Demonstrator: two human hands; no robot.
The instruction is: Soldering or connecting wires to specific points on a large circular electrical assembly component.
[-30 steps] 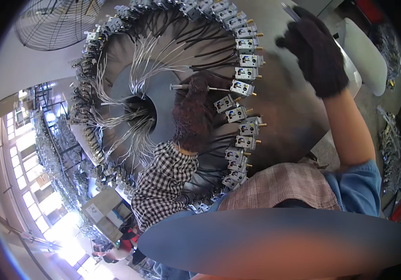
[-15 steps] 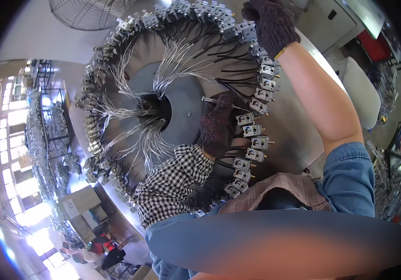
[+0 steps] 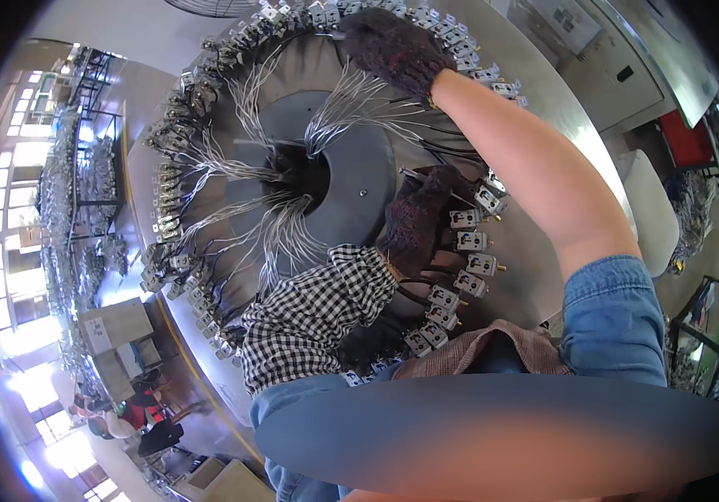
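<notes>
Your left hand (image 3: 416, 222), in a dark fuzzy glove and a black-and-white checked sleeve (image 3: 313, 314), rests on the near right side of a large round wiring table (image 3: 543, 109), just inside its ring of small grey clamp fixtures (image 3: 470, 243). The gloved fingers curl down over dark wires (image 3: 426, 280) beside those fixtures, but the glove's pile hides whether they pinch a wire or merely press on it; you cannot tell.

Your right hand (image 3: 397, 46), gloved the same way, reaches with a bare forearm across the table to its far rim, lying over the fixtures there. Its fingertips are buried in the glove and turned away, so its grip cannot be told either.

Bundles of pale wires (image 3: 276, 226) fan from the dark central hub (image 3: 309, 176) out to the ring. The top of the ring is cut off by the picture's edge. A blurred band covers the lower picture, hiding your body below the blue denim sleeve (image 3: 614, 318). At left, bright windows wash out the workshop floor.
</notes>
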